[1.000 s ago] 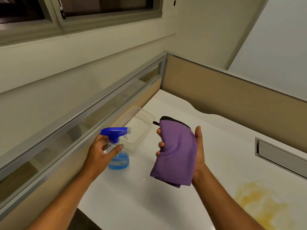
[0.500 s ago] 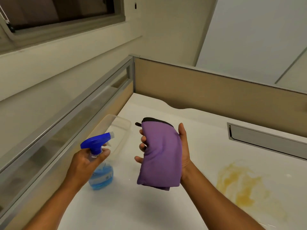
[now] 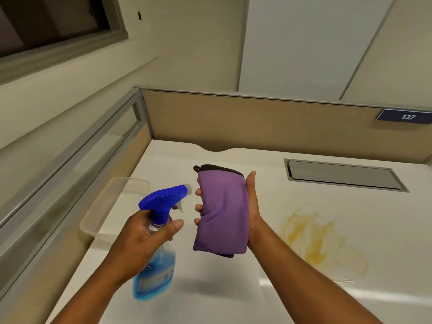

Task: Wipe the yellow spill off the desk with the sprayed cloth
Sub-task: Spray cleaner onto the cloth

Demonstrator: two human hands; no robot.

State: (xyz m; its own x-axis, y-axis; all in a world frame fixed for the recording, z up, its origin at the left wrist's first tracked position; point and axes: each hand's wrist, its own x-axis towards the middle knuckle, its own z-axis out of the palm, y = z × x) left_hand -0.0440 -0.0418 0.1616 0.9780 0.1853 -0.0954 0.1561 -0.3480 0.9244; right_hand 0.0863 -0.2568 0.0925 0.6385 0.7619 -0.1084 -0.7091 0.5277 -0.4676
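My right hand (image 3: 252, 208) holds a folded purple cloth (image 3: 222, 211) upright above the white desk (image 3: 210, 298), its black-trimmed edge on top. My left hand (image 3: 145, 239) grips the neck of a spray bottle (image 3: 155, 265) of blue liquid, lifted off the desk. Its blue nozzle points at the cloth from a short gap to the left. The yellow spill (image 3: 313, 235) is smeared on the desk to the right of the cloth, apart from both hands.
A clear plastic tub (image 3: 112, 206) sits by the left partition. A grey cable hatch (image 3: 343, 175) is set into the desk at the back right. Tan partitions (image 3: 257, 122) close the back and left; a sign reads 137.
My left hand has lifted the spray bottle off the desk and brought its nozzle up close to the cloth. The view has swung right, showing more of the spill.
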